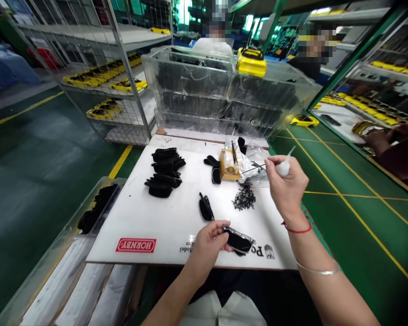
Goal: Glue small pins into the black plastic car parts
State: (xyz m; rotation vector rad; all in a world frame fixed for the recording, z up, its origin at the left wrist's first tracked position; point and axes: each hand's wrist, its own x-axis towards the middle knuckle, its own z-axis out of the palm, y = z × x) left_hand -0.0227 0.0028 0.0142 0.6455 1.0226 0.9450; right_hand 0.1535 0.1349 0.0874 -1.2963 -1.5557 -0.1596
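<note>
Left hand (209,240) has its grip closed on a black part (238,240), held just above the near edge of the white table (177,217). Right hand (285,185) pinches a small white applicator (284,167), its thin tip reaching toward the little yellow box (229,165). Tiny black screws (244,198) lie heaped between the hands, and black parts (165,172) sit stacked further left.

Single head-worn view, looking forward and down from above the desk (149,203), close over the near edge. Both forearms enter from the bottom of frame. Wide lens bends the upper corners; shelving (115,77) upper left, clear bins (204,90) top centre.
</note>
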